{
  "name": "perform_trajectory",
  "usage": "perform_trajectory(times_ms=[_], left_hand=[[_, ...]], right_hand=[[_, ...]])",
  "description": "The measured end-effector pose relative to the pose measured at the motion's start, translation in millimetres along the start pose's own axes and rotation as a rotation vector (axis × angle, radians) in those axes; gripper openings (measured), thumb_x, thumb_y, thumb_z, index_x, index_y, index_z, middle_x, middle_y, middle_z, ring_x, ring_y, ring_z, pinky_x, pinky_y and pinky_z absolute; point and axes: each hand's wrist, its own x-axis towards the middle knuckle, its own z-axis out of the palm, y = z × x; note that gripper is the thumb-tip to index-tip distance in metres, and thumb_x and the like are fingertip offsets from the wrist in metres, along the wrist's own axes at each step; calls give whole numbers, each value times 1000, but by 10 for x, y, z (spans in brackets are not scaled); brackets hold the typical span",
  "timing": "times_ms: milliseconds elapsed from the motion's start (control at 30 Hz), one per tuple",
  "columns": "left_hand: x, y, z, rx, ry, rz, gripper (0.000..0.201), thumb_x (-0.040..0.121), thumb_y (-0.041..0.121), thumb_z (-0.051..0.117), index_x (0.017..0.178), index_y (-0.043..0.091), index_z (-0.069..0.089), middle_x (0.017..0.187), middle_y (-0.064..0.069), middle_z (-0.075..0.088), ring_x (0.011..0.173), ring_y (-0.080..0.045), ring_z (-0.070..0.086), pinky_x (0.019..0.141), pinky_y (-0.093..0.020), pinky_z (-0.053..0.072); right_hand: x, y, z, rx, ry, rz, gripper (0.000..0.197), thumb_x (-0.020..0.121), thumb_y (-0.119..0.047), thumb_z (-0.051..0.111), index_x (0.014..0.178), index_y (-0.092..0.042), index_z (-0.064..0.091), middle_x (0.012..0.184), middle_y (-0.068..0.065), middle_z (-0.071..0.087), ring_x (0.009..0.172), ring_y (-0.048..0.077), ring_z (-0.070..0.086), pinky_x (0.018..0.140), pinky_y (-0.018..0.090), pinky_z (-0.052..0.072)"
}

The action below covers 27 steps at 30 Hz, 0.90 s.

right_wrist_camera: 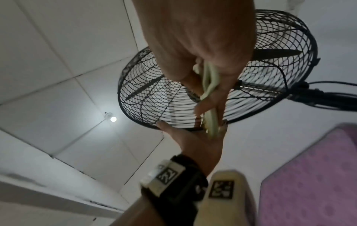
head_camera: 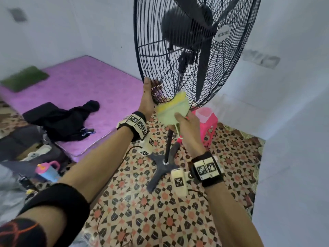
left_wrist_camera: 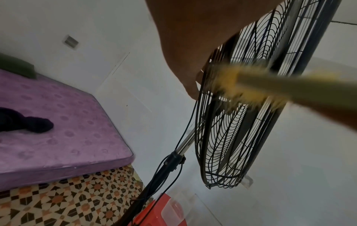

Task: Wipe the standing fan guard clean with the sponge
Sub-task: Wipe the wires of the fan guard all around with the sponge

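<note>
Head view — sponge (head_camera: 173,108) slanting toward guard (head_camera: 160,56)

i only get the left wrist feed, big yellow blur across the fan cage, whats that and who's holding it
Observer: It's the sponge, yellow and pale green, pinched in the right hand. Its yellow edge meets the bottom rim of the fan guard.
Operator: and my left hand, is it gripping the cage or just near it
Observer: The left hand holds the guard's lower rim: thumb on the outer ring, fingers curled through the wires.
Operator: anything under the fan i should know about
Observer: A pink plastic stool stands on the patterned floor just past the fan's pole, and the cross-shaped base sits between your forearms.
</note>
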Motion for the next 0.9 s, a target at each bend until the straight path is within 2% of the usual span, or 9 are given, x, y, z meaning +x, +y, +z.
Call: perform_trajectory(times_ms=[133, 233, 300, 367, 467, 600, 700, 767, 900], left_hand=[[82, -158, -63, 5, -49, -9, 116, 71, 106, 10, 164, 37, 24, 171, 1, 25, 158, -21, 22, 124, -68, 6], [38, -164, -21, -31, -53, 3, 107, 77, 103, 15, 160, 39, 33, 168, 1, 32, 156, -21, 28, 124, -66, 11], [148, -295, -29, -22, -60, -31, 103, 79, 102, 17, 159, 41, 34, 168, 4, 32, 156, -20, 28, 125, -67, 13], [190, -374, -22, 13, -57, -46, 100, 79, 101, 21, 159, 42, 32, 168, 4, 33, 155, -19, 31, 124, -68, 15], [13, -297, 66, -4, -14, 19, 100, 84, 96, 31, 160, 32, 33, 165, -2, 38, 153, -24, 35, 123, -67, 21], [-436, 90, 304, -14, 86, 70, 100, 89, 84, 39, 161, 15, 28, 167, -11, 32, 153, -26, 30, 125, -59, 20], [-533, 213, 400, 7, 137, 107, 78, 103, 63, 34, 160, 10, 27, 166, -15, 30, 146, -16, 31, 124, -51, 20], [-565, 233, 421, 8, 145, 116, 99, 86, 75, 28, 160, 11, 25, 167, -13, 30, 135, -8, 28, 124, -45, 19], [-487, 142, 354, -52, 184, 129, 141, 54, 109, 28, 163, 19, 25, 168, -6, 29, 143, -9, 27, 119, -41, 17]], right_hand=[[91, 64, -259, -63, 50, -2, 22, 102, -9, 54, 121, -17, 62, 110, 3, 68, 96, 16, 71, 72, 22, 59], [188, 207, -298, -191, 200, 7, 7, 99, -8, 53, 101, -3, 56, 95, 20, 67, 89, 21, 74, 63, 20, 59], [205, 206, -252, -298, 263, -17, 12, 97, -7, 55, 85, -6, 54, 81, 15, 69, 85, 26, 76, 49, 19, 52], [207, 148, -200, -337, 284, -8, 18, 94, -6, 59, 78, -14, 52, 88, 16, 72, 85, 29, 74, 54, 23, 55], [210, 98, -210, -289, 222, -5, 15, 84, -18, 64, 97, -12, 59, 99, 15, 72, 91, 29, 73, 78, 48, 62], [193, 47, -355, -214, 158, 0, 18, 94, -4, 57, 109, -14, 59, 97, -2, 68, 92, 21, 74, 79, 36, 63], [279, 32, -430, -332, 321, -27, 31, 90, -4, 57, 119, -10, 61, 102, -1, 69, 89, 23, 73, 77, 42, 64], [329, 53, -431, -454, 399, -44, 38, 89, -7, 55, 127, -7, 60, 109, 4, 70, 95, 27, 71, 79, 46, 62], [215, 4, -181, -423, 223, -138, 53, 96, -10, 54, 148, -15, 48, 111, 3, 71, 83, 28, 74, 67, 46, 64]])
